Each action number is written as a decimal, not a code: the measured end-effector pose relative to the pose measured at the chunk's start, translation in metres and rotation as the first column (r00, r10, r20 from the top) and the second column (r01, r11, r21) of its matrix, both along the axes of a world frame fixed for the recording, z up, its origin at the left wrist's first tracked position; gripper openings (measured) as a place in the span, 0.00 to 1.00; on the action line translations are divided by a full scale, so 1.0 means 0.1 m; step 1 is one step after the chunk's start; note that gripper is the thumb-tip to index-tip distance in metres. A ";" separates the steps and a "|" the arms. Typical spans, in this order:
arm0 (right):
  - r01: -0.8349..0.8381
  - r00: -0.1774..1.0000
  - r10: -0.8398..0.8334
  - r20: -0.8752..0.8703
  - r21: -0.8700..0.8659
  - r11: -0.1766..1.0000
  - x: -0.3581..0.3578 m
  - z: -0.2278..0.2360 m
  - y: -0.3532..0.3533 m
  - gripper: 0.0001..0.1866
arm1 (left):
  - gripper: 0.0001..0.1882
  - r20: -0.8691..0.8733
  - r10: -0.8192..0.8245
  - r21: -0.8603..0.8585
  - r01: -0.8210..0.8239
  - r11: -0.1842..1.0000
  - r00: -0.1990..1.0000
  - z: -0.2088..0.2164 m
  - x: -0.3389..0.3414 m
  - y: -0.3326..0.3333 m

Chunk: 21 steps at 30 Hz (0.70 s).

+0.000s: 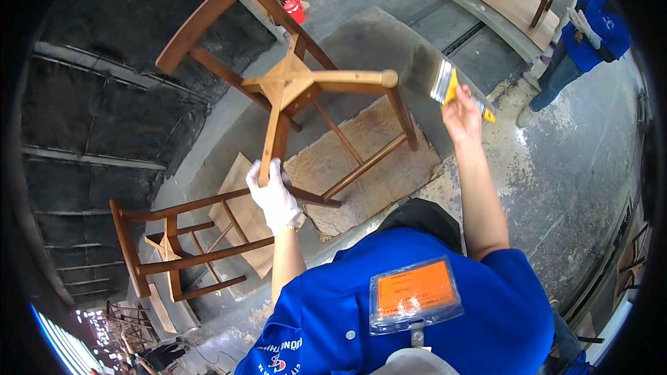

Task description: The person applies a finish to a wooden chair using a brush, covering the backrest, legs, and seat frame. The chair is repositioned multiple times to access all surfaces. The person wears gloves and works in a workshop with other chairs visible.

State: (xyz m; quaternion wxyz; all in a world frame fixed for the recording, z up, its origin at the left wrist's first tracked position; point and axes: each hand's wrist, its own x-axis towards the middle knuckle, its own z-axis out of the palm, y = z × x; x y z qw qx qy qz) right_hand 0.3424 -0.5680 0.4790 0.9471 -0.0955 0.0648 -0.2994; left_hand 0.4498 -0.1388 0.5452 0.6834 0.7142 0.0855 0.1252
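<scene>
- Left hand (273, 199), gloved, is closed around the near end of the chair's light cross-brace; bare right hand (462, 114) grips the brush (445, 83) by its yellow handle, bristles toward the chair.
- From my feed, the chair (288, 83) sits above the surface (375, 31), with the board (361, 203) under part of it. I can't tell whether every foot bears.
- My first worry is tipping: only one hand holds the chair, at one end of the brace, so a hard pull there could rock it or slide it over the board.
- If the dark bristles are loaded, I judge a quick swing could drip on the floor (535, 187); the bare fingers could pick up smears, and the glove could mark any wet wood.
- Leaning in, the hanging badge (417, 295) might brush the frame.
- Edges: I see the brush out by the surface's right side, and the board's ragged near edge could catch a foot.
- Room: tightest on the left, where the second chair (208, 255) reaches near the left wrist. I'd judge the right roomier, over floor, with the co-worker (597, 28) well apart beyond.
</scene>
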 end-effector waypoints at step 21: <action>-0.056 0.414 -0.664 -0.623 -0.745 0.664 2.45 -0.41 -0.17 0.24 | 0.13 0.388 -0.020 0.525 -0.203 0.826 0.922 0.99 1.74 -0.55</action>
